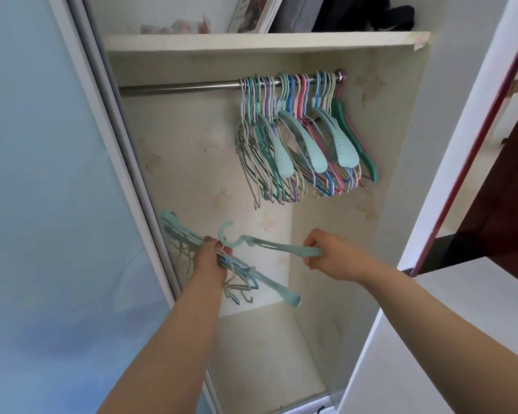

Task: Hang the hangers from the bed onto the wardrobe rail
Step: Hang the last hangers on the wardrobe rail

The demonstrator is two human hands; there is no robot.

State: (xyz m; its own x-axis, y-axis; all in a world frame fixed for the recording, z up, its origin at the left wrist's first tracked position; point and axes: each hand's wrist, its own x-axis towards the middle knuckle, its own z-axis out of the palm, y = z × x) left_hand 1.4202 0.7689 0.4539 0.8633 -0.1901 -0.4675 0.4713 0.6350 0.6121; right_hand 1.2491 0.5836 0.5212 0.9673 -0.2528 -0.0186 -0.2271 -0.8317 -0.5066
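Note:
My left hand [211, 258] grips a bundle of hangers [251, 274], mint, blue and white, held low inside the open wardrobe. My right hand [326, 251] holds one end of a single mint hanger [269, 243], which lies nearly level between both hands with its hook [226, 234] by my left fingers. Higher up, the metal rail [180, 86] carries several coloured hangers [299, 135] bunched at its right end. The rail's left half is bare.
A frosted sliding door [51, 174] stands at the left. The wardrobe's white right wall [401, 144] sits beside a dark red door [491, 180]. A shelf [251, 40] above the rail holds folded items and a book. The wardrobe floor [266, 354] lies below.

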